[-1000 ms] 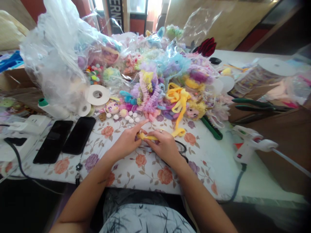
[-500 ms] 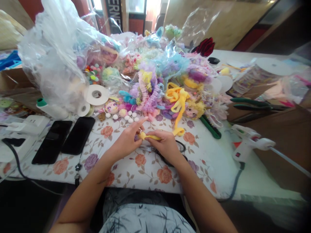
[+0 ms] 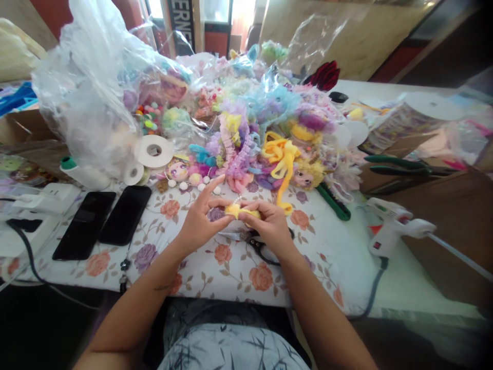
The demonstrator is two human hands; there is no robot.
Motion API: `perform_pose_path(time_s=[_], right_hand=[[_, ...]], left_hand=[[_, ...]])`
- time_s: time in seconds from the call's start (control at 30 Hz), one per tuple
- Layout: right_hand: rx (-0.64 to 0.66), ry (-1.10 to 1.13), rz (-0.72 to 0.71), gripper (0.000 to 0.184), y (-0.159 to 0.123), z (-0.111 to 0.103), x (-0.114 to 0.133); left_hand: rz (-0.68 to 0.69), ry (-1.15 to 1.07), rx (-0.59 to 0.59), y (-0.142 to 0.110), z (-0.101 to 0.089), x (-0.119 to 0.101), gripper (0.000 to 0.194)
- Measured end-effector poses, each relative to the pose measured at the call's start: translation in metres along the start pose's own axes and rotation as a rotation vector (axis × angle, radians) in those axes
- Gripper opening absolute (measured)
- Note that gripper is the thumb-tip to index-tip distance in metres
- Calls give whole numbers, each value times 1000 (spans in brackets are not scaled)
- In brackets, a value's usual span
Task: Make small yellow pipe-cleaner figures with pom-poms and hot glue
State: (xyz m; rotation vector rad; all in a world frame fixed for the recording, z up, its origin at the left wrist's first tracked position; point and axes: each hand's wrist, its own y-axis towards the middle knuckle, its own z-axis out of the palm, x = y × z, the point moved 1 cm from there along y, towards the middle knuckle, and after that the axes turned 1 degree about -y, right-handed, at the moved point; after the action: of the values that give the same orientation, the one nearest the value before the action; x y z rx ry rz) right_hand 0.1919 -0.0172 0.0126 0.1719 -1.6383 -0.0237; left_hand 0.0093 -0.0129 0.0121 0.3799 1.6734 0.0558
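Observation:
Between my hands is a small piece of fuzzy yellow yarn [image 3: 232, 210], looped or bunched, with a thin pale strand above it. My left hand [image 3: 202, 218] pinches its left end between thumb and a finger, the index finger stretched up and away. My right hand [image 3: 268, 223] pinches the yarn's right part, fingertips close to the left ones. Partly under my right hand lie scissors [image 3: 264, 249] with black handles on the flowered cloth. A loose yellow yarn bundle [image 3: 283, 159] rests just beyond, its tail reaching down near my right knuckles.
A heap of pastel trimmings and doll heads [image 3: 302, 174] spans the back, beside a plastic bag [image 3: 88, 77]. Two phones [image 3: 125, 215] lie left. Right are a green-handled tool [image 3: 336, 203], a glue gun [image 3: 389, 226], pliers [image 3: 400, 167] and a cardboard box [image 3: 450, 231].
My hands have shifted slightly right, and the left index finger has lifted. More of the yellow piece and the scissors' handles now shows.

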Motion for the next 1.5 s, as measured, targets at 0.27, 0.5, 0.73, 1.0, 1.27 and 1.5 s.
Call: perform_pose_path(time_s=[0.27, 0.5, 0.73, 1.0, 1.27, 1.5], right_hand=[[-37, 150, 52, 17, -2, 0, -12], [-203, 5, -1, 17, -4, 4, -7], [-227, -65, -88, 10, -7, 11, -2], [-123, -54, -91, 8, -6, 7, -1], [-127, -91, -111, 7, -6, 8, -1], [-177, -72, -145, 6, -7, 9, 1]], left_hand=[[36, 81, -12, -1, 4, -6, 66], [43, -20, -202, 2, 3, -5, 13], [-141, -191, -160, 2, 7, 2, 11], [-449, -578, -16, 6, 1, 14, 18], [-505, -622, -12, 7, 1, 10, 18], [-487, -681, -1, 7, 4, 12, 15]])
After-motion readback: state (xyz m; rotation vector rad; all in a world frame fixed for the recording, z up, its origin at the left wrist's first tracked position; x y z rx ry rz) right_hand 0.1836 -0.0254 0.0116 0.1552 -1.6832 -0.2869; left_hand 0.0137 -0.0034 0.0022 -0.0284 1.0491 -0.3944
